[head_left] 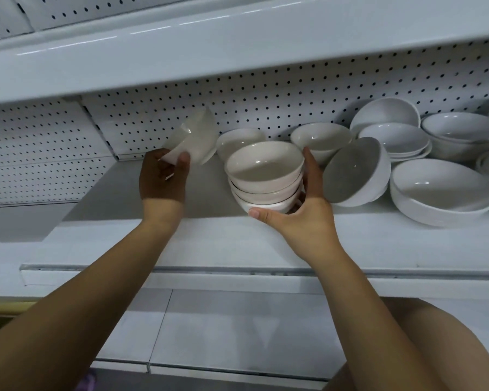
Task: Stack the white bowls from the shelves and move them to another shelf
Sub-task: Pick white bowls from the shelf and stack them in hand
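Observation:
My left hand (164, 176) grips a small white bowl (192, 138), tilted on its side and lifted off the shelf (130, 193). To its right, my right hand (302, 210) holds a stack of three small white bowls (264, 176), thumb under the bottom bowl and fingers up the stack's right side. Just behind the stack, two more small bowls rest on the shelf: one to the left (239, 141) and one to the right (321, 138).
Larger white bowls crowd the right of the shelf: one tipped on its side (356, 172), one at the front (441, 191), stacks behind (460, 134). A pegboard back wall (266, 91) and an upper shelf (209, 52) close in overhead. My bare knee (424, 348) shows below.

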A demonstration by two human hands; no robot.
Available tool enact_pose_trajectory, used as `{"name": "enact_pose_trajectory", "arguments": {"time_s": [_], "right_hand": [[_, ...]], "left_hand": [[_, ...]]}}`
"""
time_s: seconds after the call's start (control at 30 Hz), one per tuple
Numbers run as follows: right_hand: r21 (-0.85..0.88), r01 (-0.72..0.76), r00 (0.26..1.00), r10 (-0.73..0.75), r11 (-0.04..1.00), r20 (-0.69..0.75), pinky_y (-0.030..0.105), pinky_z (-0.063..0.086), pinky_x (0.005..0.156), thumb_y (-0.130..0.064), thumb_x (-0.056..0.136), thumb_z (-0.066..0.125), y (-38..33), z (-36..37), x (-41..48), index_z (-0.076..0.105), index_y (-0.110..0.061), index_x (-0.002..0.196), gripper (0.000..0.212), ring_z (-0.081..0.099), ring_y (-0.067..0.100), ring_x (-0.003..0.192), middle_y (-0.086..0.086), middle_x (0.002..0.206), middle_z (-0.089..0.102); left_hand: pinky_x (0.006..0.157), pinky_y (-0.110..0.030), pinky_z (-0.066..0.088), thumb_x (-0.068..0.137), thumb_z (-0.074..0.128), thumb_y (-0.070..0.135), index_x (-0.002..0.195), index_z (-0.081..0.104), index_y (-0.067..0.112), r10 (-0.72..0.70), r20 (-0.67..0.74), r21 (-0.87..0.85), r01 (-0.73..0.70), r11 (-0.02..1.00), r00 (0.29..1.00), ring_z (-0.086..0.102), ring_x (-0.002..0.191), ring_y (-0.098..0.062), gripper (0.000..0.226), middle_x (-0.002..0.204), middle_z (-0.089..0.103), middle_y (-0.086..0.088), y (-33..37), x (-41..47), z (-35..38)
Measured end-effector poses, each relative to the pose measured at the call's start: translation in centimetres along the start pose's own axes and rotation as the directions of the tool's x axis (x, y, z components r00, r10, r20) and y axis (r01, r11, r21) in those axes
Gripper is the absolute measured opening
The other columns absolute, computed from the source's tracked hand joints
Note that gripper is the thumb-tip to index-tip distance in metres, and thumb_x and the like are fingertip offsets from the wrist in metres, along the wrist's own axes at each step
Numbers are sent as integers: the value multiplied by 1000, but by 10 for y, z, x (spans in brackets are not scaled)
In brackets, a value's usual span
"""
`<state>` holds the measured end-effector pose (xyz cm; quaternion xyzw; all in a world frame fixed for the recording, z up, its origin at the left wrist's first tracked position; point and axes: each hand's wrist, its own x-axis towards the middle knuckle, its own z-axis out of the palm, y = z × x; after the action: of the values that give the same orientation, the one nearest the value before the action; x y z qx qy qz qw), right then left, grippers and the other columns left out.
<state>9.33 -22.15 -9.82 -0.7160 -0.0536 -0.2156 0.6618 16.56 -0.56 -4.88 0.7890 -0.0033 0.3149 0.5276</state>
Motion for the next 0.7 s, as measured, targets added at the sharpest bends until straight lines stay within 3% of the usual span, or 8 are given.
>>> {"name": "enact_pose_trajectory", "arguments": {"time_s": [0.2, 0.3, 0.37, 0.5, 0.57, 0.7], "right_hand": [[27, -13, 1000, 12, 1000, 6, 28, 43, 114, -28, 58, 99, 1, 0, 1, 16, -48, 156, 130, 44, -8, 136, -31, 147, 43], [38, -32, 999, 32, 999, 11, 28, 44, 113, -28, 57, 99, 3, 0, 0, 13, -47, 156, 132, 46, -12, 132, -51, 128, 44], [35, -32, 999, 32, 999, 9, 28, 44, 113, -27, 57, 99, 3, -1, -1, 14, -51, 152, 130, 46, -14, 130, -55, 122, 44], [20, 1, 1000, -1, 1000, -4, 34, 44, 115, -33, 57, 99, -1, -2, -3, 20, -56, 145, 121, 45, -6, 136, -35, 141, 45], [19, 18, 1000, -18, 1000, -15, 37, 44, 115, -37, 56, 98, -2, -2, -3, 25, -52, 147, 118, 45, 0, 138, -24, 147, 47], [26, 30, 999, -29, 999, -15, 38, 46, 113, -32, 59, 99, 0, -2, -2, 30, -38, 152, 116, 48, 4, 138, -20, 147, 50]], "left_hand": [[73, -10, 47, 98, 66, 4, 94, 53, 24, 41, 123, -316, 0, 949, 992, 63, 77, 10, 24, 91, 64, 4, 44, -14, -10], [80, -14, 48, 95, 70, 3, 98, 57, 24, 125, 228, -339, -42, 940, 965, 65, 86, 3, 25, 94, 66, 4, 52, -20, -7], [83, -15, 48, 92, 75, 7, 99, 59, 26, 180, 273, -304, -93, 948, 945, 63, 87, 2, 26, 93, 64, 8, 52, -23, -2], [98, -31, 53, 82, 78, 37, 105, 62, 36, 220, 341, -278, -126, 952, 914, 66, 113, -9, 28, 112, 69, 11, 43, -26, 4], [100, -32, 53, 81, 77, 41, 105, 63, 41, 220, 365, -260, -128, 957, 905, 64, 118, -10, 28, 117, 69, 12, 40, -28, 5], [100, -28, 49, 79, 78, 45, 103, 64, 45, 203, 394, -267, -99, 959, 897, 63, 121, -13, 28, 117, 69, 12, 35, -32, 6]]}}
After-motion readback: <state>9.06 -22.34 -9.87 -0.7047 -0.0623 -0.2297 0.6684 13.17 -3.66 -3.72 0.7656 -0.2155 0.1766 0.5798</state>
